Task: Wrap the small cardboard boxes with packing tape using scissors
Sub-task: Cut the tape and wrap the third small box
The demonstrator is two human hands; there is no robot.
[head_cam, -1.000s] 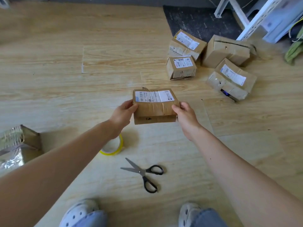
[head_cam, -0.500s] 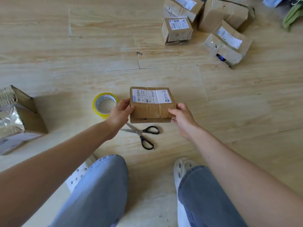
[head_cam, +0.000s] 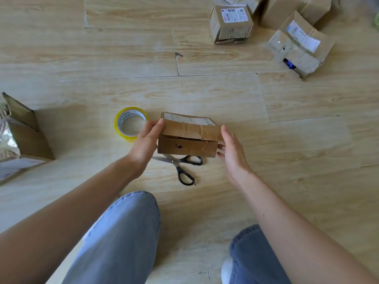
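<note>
A small brown cardboard box (head_cam: 188, 140) with a white label on top sits low over the wooden floor, between my hands. My left hand (head_cam: 145, 144) grips its left end, thumb on the top edge. My right hand (head_cam: 231, 154) lies against its right end with fairly straight fingers touching the lower corner. A yellow roll of packing tape (head_cam: 131, 114) lies flat on the floor just left of the box. Black-handled scissors (head_cam: 180, 165) lie on the floor under the box's near edge, their blades partly hidden.
Several more labelled cardboard boxes (head_cam: 231, 23) (head_cam: 297, 44) are piled at the top right. A larger open box with foil wrapping (head_cam: 22, 136) stands at the left edge. My knees in blue jeans (head_cam: 123, 232) fill the bottom of the view.
The box has come down and closer, now just over the scissors beside the tape. My view has dropped lower and my knees have come in. My right hand's fingers have loosened on the box.
</note>
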